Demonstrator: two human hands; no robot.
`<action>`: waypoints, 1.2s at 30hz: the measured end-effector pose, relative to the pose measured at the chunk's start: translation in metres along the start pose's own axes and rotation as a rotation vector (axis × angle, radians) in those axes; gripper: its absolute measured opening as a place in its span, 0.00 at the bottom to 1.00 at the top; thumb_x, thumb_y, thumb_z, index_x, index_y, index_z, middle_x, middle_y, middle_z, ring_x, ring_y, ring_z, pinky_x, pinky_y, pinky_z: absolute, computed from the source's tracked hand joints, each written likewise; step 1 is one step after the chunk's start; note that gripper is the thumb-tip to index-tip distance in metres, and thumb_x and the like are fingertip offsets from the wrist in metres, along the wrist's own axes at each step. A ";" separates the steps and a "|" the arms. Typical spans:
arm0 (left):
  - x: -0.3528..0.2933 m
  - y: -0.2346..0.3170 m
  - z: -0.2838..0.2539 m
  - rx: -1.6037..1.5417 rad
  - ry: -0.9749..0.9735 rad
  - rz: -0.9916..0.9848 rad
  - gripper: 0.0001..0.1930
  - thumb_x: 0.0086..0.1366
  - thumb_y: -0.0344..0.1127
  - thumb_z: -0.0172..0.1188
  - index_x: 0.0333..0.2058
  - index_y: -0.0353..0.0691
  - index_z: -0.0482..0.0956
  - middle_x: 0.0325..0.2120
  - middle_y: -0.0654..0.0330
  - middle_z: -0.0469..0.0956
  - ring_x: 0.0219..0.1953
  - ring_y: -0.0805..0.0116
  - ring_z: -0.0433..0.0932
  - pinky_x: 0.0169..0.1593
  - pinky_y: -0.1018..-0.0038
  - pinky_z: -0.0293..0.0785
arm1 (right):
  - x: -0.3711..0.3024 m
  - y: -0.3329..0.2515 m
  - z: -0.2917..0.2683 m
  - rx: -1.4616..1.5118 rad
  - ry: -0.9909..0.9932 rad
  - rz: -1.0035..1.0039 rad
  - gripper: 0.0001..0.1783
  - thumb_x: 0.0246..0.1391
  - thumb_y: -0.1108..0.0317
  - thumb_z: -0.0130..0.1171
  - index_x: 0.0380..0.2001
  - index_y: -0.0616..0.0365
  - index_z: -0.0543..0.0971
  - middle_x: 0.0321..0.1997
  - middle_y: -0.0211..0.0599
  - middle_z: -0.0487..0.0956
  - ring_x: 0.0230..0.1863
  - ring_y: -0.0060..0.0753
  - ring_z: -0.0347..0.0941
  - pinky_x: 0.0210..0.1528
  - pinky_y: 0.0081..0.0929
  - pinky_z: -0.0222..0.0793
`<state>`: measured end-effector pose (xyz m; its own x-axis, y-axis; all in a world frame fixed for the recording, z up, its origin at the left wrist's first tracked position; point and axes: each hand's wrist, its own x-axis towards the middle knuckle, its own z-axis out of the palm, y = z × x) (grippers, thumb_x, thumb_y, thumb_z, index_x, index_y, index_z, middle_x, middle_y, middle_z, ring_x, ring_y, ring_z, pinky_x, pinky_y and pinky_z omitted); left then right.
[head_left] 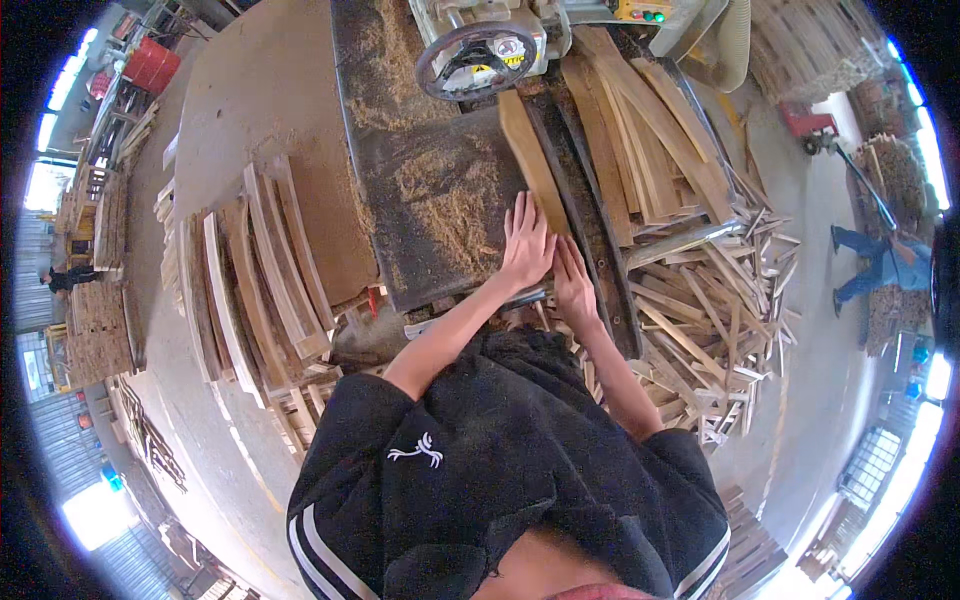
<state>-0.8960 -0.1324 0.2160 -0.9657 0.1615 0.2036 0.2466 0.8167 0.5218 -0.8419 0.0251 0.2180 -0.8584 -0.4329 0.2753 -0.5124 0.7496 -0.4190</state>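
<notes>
Board (533, 165) on dark table (468, 145), near right edge, far end by handwheel (484, 50). Left hand (528, 243) open, fingers spread against board's left side; right hand (573, 283) open, straight fingers at near end. Likely stiff, fairly light, maybe splintery; best held by near end.

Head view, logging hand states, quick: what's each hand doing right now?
Left hand: open, fingers extended against the wooden board.
Right hand: open, at the board's near end, not wrapped around it.
</notes>
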 end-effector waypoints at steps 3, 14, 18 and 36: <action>0.024 -0.016 0.002 -0.131 0.001 0.023 0.31 0.73 0.40 0.54 0.67 0.24 0.63 0.72 0.33 0.55 0.77 0.33 0.44 0.76 0.44 0.46 | 0.020 0.016 0.024 0.065 0.041 0.005 0.26 0.65 0.74 0.52 0.65 0.72 0.70 0.74 0.60 0.64 0.75 0.61 0.60 0.74 0.44 0.64; -0.052 -0.197 -0.173 0.320 0.289 -0.394 0.28 0.69 0.44 0.63 0.61 0.31 0.76 0.73 0.37 0.55 0.77 0.36 0.45 0.76 0.44 0.49 | 0.134 0.031 0.061 -0.039 0.144 -0.012 0.29 0.62 0.81 0.48 0.67 0.63 0.72 0.72 0.48 0.70 0.76 0.52 0.61 0.79 0.39 0.55; -0.154 -0.267 -0.246 0.816 0.372 -0.902 0.35 0.70 0.54 0.59 0.65 0.31 0.70 0.75 0.42 0.54 0.78 0.40 0.45 0.79 0.49 0.39 | 0.169 0.038 0.074 -0.102 0.150 -0.076 0.26 0.67 0.77 0.51 0.67 0.64 0.72 0.73 0.46 0.70 0.75 0.48 0.62 0.76 0.40 0.62; -0.115 -0.189 -0.207 -1.648 0.498 -0.560 0.23 0.74 0.33 0.61 0.62 0.27 0.72 0.51 0.48 0.83 0.50 0.63 0.84 0.53 0.67 0.83 | 0.240 -0.088 0.016 0.504 -0.607 0.013 0.39 0.66 0.40 0.59 0.68 0.56 0.70 0.61 0.53 0.81 0.60 0.47 0.79 0.62 0.40 0.73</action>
<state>-0.8147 -0.4196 0.2655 -0.9180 -0.3266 -0.2248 0.0552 -0.6668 0.7432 -1.0035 -0.1526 0.3076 -0.6533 -0.7323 -0.1921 -0.3269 0.5017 -0.8009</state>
